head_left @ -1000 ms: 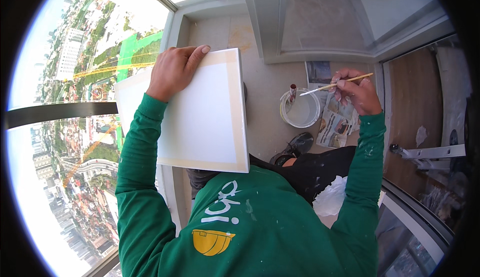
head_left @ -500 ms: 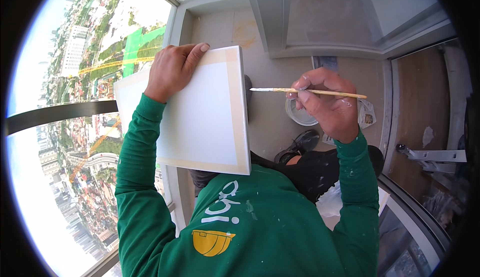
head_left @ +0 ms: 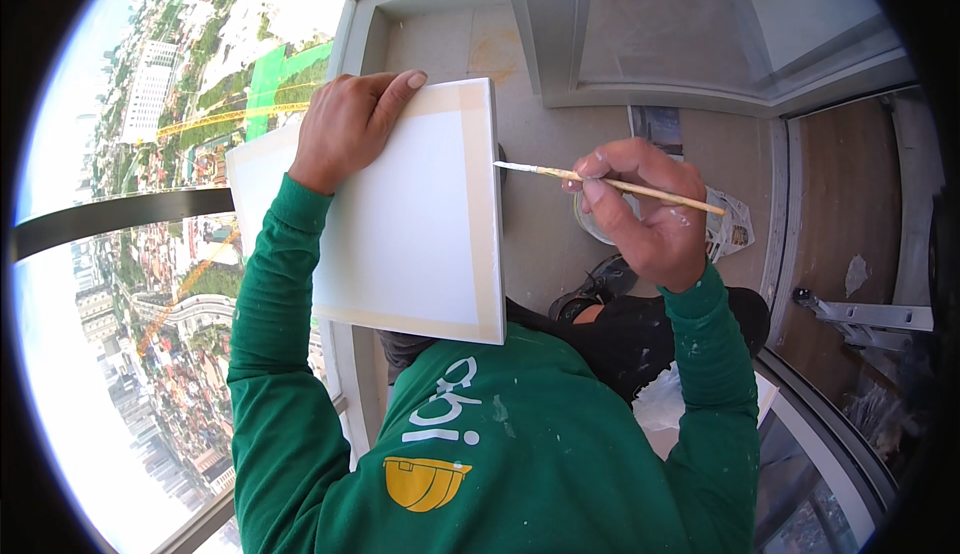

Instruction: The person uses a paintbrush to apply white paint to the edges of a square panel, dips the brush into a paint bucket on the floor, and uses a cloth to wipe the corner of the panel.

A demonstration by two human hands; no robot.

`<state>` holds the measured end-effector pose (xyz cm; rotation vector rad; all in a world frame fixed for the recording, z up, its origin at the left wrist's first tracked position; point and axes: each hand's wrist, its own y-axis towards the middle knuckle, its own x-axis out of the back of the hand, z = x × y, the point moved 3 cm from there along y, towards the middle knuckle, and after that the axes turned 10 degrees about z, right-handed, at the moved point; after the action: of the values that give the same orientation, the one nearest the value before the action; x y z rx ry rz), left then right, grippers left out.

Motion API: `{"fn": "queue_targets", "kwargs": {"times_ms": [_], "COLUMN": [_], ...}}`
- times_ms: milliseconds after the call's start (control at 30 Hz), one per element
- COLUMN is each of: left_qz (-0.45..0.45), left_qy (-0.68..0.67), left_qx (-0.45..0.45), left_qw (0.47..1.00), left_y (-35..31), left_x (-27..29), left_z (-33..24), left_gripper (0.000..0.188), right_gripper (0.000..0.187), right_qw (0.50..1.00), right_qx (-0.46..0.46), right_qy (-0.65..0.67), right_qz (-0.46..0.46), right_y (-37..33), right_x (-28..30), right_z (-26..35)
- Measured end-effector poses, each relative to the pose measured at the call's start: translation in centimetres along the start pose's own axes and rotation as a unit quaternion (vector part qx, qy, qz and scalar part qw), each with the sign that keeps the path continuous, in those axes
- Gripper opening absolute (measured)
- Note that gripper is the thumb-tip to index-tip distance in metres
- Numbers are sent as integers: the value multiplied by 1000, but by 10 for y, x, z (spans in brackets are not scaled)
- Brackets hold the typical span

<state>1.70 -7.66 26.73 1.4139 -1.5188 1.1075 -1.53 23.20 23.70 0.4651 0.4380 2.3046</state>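
Note:
A white panel (head_left: 410, 234) with beige tape along its borders is held up in front of my torso. My left hand (head_left: 350, 129) is closed over its far edge, the thumb lying along that edge. In my right hand (head_left: 652, 216) a thin paintbrush (head_left: 553, 173) with a wooden handle is pinched between thumb and fingers. White paint coats its tip, which meets or nearly meets the panel's right edge. Below the right hand a round clear container (head_left: 583, 222) on the floor is mostly hidden. White specks dot the right fingers and both green sleeves.
Large windows (head_left: 190, 284) with a dark bar stand on the left. A grey frame (head_left: 545, 54) rises at the far side. On the right lie a crumpled plastic bag (head_left: 735, 226) and a metal ladder (head_left: 870, 314). My black shoe (head_left: 606, 282) rests on the floor.
The brush tip has moved left and nearer to me, up to the panel's edge, and its handle end has tipped lower. The panel has shifted slightly away, with the left hand still on it.

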Motion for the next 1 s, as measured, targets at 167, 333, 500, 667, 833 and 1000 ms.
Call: {"fn": "queue_targets", "kwargs": {"times_ms": [167,333,500,667,833,1000], "left_qz": [-3,-7,-8,2,2,-12], "left_qy": [-5,13,8,10,-2,5], "left_qx": [5,-5,-4,5,7,-2], "left_qw": [1000,1000,1000,1000,1000,1000], "left_y": [-1,0,0,0,-1,0], "left_x": [-1,-3,-3,-2,0,-2], "left_z": [2,9,7,5,0,3], "left_gripper": [56,65,64,63,57,61], "right_gripper": [6,6,6,7,7,6], "right_qw": [1000,999,1000,999,997,1000], "right_qx": [-4,-10,-15,-23,-46,3], "right_qy": [6,10,28,35,45,19], "right_qz": [9,50,-2,2,32,-13], "right_y": [-2,-4,0,-1,-7,-3], "right_x": [-3,0,-2,-5,-4,-4], "right_z": [-4,0,0,1,1,-5]}}
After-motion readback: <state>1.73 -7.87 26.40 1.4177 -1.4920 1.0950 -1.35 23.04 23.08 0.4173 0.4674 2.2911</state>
